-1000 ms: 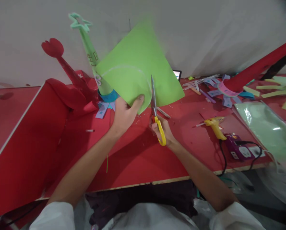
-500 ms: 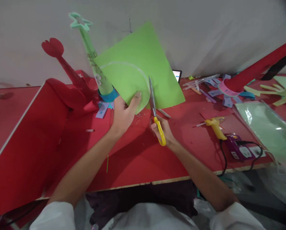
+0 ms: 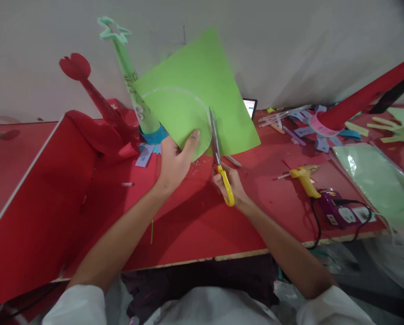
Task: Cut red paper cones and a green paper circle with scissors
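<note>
A green paper sheet (image 3: 188, 90) with a curved white line hangs above the red table (image 3: 202, 234). My left hand (image 3: 176, 160) pinches its lower left edge, thumb on top. In my right hand (image 3: 231, 180) are yellow-handled scissors (image 3: 227, 185), their handles gripped by the fingers. The blades point away from me and lie at the sheet's lower part, along the right end of the white line. A cut edge runs beside the blades. Some fingers of both hands are hidden.
A green paper cone (image 3: 134, 85) and red paper shapes (image 3: 103, 113) stand at the left, behind a red panel (image 3: 42, 198). On the right are a yellow glue gun (image 3: 304, 178), a purple box (image 3: 335, 212), a red cone (image 3: 364, 101) and green plastic-wrapped sheets (image 3: 378, 176).
The right part of the green sheet has shifted slightly, its lower right corner moving a little left and down. Both hands stay in nearly the same place.
</note>
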Tool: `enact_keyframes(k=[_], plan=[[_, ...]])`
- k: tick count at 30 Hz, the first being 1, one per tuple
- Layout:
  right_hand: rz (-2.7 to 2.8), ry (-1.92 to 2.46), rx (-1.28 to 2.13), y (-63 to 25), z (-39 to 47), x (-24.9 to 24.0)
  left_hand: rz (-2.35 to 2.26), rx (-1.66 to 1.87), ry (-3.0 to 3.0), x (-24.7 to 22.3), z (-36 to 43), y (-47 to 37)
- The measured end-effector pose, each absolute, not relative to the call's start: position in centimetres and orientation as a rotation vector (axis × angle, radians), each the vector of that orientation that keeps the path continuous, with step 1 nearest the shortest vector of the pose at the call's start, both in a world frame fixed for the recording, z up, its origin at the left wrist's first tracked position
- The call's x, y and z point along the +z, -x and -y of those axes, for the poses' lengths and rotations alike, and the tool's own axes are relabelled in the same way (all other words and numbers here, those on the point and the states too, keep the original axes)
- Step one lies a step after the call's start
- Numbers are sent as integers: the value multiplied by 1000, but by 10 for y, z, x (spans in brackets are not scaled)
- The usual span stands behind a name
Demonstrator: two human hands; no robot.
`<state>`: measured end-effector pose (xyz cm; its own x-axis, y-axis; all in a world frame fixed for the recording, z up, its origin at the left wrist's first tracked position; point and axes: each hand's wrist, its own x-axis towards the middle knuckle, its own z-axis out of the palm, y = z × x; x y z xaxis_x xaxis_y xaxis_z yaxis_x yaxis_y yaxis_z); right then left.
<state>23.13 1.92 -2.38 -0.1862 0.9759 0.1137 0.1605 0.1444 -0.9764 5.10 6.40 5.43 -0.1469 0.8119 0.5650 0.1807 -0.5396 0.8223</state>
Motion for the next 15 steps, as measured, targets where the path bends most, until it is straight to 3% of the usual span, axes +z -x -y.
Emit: enact_keyframes(k=[15], plan=[[1403, 1018, 1349, -220, -25, -42, -1170, 1686, -1669, 54, -66, -52]])
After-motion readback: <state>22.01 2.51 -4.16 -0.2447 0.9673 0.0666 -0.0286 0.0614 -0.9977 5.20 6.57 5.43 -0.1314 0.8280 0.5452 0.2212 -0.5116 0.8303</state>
